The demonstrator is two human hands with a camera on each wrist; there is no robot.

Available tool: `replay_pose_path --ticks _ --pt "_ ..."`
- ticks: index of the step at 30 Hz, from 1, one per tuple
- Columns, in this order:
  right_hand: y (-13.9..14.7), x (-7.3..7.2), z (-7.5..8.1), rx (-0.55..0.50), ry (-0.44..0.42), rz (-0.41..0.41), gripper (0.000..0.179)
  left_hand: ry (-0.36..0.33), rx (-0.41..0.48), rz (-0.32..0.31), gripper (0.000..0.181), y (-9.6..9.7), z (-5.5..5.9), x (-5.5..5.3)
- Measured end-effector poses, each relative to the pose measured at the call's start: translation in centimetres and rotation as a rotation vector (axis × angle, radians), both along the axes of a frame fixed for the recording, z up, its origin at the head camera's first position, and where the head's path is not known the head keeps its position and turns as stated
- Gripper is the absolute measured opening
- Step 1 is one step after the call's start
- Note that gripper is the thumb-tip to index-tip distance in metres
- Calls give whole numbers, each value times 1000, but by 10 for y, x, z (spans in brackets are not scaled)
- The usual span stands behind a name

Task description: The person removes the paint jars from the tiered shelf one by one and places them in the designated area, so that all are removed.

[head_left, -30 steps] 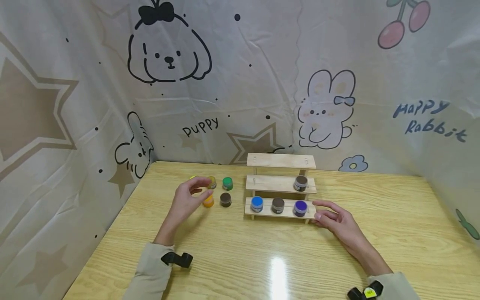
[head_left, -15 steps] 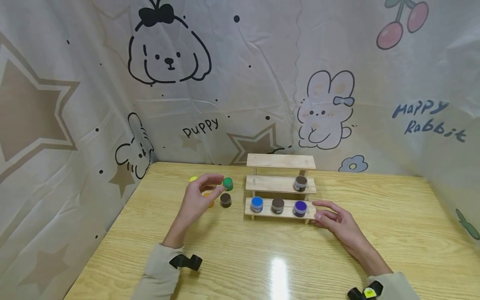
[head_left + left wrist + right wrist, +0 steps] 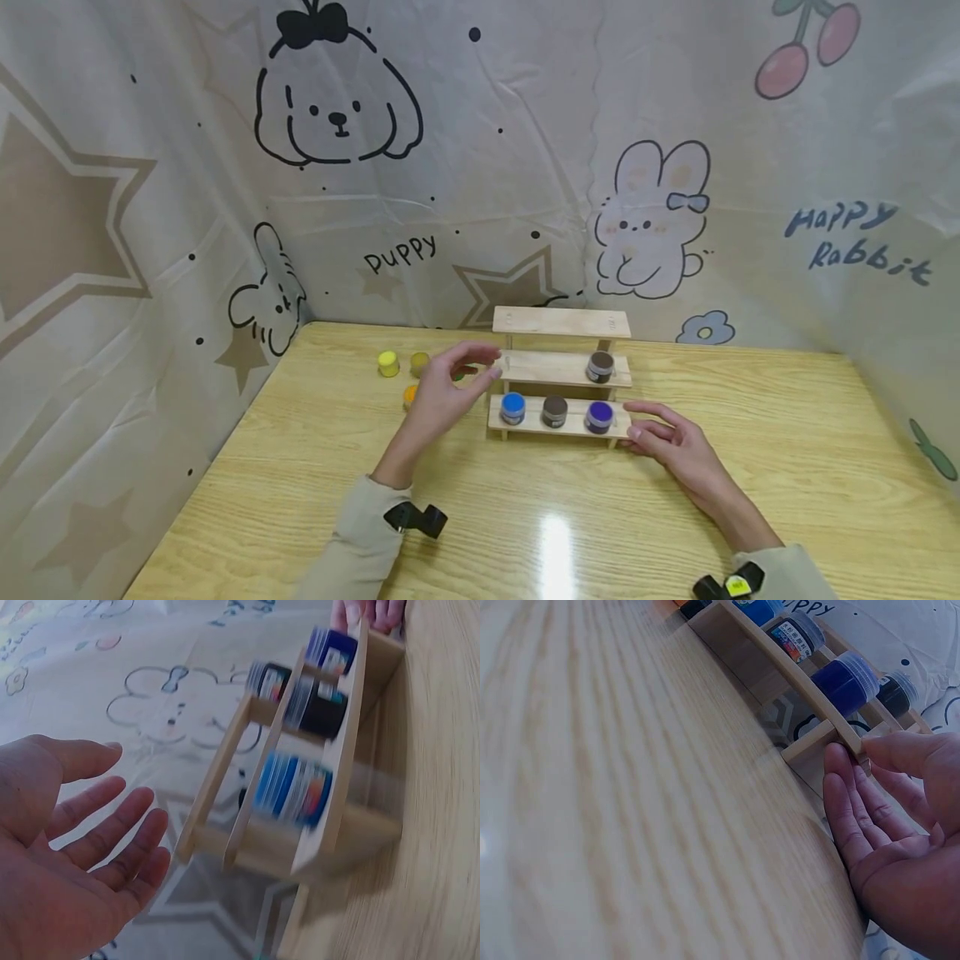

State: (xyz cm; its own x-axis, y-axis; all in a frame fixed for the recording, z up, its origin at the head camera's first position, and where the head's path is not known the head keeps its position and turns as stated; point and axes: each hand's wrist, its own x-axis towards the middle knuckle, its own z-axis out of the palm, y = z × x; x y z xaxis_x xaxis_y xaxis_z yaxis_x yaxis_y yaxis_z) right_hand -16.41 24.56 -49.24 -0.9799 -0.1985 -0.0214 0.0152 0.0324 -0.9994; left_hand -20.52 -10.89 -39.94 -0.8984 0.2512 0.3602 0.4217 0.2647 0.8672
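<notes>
My left hand (image 3: 450,387) hovers at the left end of a three-step wooden display stand (image 3: 551,368), holding nothing. Its fingers are spread and relaxed in the left wrist view, with the thumb apart. At the stand's right end, my right hand (image 3: 678,446) pinches the end of the lowest step, thumb on one side and fingers beneath. On that step stand a blue paint jar (image 3: 513,408), a dark brown paint jar (image 3: 555,411) and a purple paint jar (image 3: 599,417). Another dark paint jar (image 3: 600,367) stands on the middle step's right side.
On the table left of the stand are a yellow paint jar (image 3: 387,363), a darker yellow paint jar (image 3: 420,363) and an orange paint jar (image 3: 410,397). My left hand largely covers a green jar there. A printed curtain (image 3: 480,167) hangs behind the table (image 3: 480,517).
My left hand has moved right from over the loose jars to the stand's left end, uncovering the yellow jars and covering the green and dark ones. My right hand stays put.
</notes>
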Motion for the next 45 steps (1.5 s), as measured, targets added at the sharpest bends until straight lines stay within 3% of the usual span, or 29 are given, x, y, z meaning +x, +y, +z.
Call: replay_pose_path --ticks 7,20,32,45 --pt "0 -1 1 -7 1 3 52 4 15 -71 31 32 -1 -4" --pt "0 -2 0 10 -21 -7 52 -49 -31 -110 36 84 -5 -11" --pt "1 -1 0 19 -13 2 52 -158 -77 -69 45 122 -11 -22" --pt "2 0 -1 -3 11 17 51 -94 -142 -7 38 140 -14 -28"
